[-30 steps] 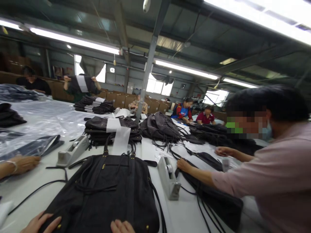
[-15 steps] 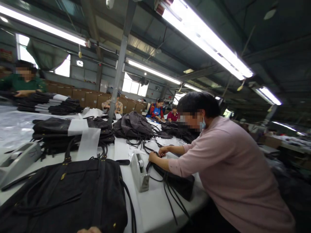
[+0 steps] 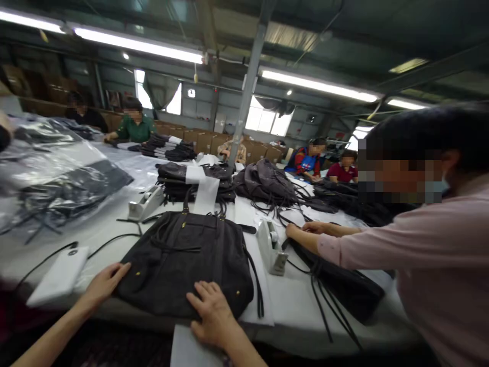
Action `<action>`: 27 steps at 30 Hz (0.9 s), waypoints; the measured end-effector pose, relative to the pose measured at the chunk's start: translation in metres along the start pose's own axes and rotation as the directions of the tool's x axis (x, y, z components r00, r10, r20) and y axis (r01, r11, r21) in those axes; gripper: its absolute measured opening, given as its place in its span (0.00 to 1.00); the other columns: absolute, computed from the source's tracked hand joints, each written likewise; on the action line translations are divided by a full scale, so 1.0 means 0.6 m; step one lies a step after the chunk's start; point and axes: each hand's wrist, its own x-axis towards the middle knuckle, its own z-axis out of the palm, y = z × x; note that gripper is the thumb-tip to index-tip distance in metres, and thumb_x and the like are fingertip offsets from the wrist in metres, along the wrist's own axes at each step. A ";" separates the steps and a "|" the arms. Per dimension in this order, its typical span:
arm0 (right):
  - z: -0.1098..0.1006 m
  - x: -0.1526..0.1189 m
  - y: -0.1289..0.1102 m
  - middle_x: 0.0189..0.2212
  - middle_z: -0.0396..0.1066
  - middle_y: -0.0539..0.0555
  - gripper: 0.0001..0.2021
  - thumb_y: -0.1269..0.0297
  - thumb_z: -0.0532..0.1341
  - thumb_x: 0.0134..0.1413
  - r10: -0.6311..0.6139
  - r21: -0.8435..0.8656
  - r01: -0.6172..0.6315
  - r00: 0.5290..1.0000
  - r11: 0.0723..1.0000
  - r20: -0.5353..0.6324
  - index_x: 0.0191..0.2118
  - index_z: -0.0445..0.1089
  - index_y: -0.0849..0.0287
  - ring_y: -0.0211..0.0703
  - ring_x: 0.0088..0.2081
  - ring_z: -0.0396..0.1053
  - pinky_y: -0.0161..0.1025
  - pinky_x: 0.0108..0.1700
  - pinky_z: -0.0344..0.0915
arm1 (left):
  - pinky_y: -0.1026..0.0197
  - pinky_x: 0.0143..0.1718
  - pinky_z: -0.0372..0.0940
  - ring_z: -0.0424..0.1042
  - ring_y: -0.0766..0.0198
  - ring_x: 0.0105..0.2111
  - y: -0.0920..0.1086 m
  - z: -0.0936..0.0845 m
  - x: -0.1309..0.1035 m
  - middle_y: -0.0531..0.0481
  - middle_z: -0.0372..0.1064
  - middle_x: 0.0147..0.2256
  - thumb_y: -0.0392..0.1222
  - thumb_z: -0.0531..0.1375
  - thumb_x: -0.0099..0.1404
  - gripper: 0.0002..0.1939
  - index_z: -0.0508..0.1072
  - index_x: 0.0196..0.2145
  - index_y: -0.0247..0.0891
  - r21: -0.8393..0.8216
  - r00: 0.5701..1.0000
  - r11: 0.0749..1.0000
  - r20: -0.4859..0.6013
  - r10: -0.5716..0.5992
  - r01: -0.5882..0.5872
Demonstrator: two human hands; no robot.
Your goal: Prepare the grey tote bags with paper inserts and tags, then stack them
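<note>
Bare L hand (image 3: 105,284) touches wide black fabric handbag (image 3: 183,270) at 8 o'clock, grip unclear — bare R hand (image 3: 214,312) at 5, fingers apart, unclamped — even, flat pressure rec'd.

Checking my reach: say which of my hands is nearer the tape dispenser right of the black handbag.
Right. Your right hand rests on the black handbag, left of the tape dispenser; your left hand is farther left, at the handbag's left edge.

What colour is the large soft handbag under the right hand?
Black handbag, clearest in head view.
</note>
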 end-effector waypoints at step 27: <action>-0.057 -0.058 0.129 0.35 0.76 0.57 0.28 0.48 0.64 0.40 0.856 0.789 -0.456 0.491 0.412 -0.164 0.45 0.67 0.61 0.50 0.37 0.73 0.41 0.37 0.70 | 0.53 0.37 0.70 0.75 0.49 0.34 0.059 0.221 -0.235 0.46 0.75 0.29 0.50 0.70 0.37 0.22 0.71 0.29 0.38 -0.529 0.913 0.755 0.338 -0.230 0.386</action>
